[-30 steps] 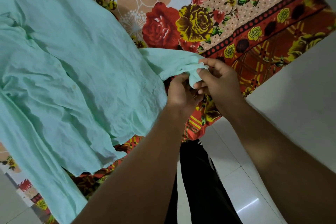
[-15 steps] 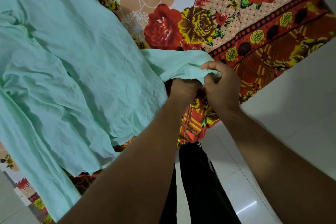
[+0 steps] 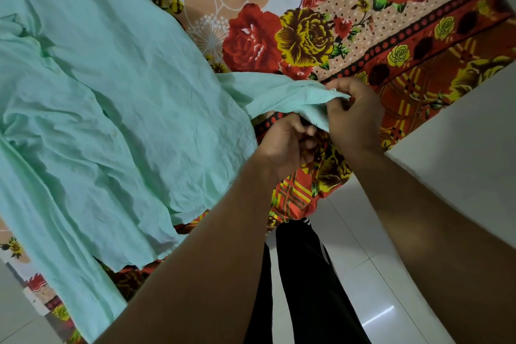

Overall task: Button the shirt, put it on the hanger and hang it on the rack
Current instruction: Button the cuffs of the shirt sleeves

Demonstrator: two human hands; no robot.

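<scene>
Here we see one shirt (image 3: 117,120): mint green, thin crinkled cloth, spread flat on floral sheet (image 3: 307,36) of red and yellow roses. Two hands at sleeve cuff (image 3: 315,100): right hand (image 3: 356,117) pinches cuff end; left hand (image 3: 282,145) curled just beneath, grip we cannot tell. Glossy white floor tiles (image 3: 363,274) below.

The shirt (image 3: 117,109) is pale mint green. The bedsheet (image 3: 321,22) has red and yellow roses. Trousers (image 3: 307,288) black, floor (image 3: 377,274) white.
</scene>
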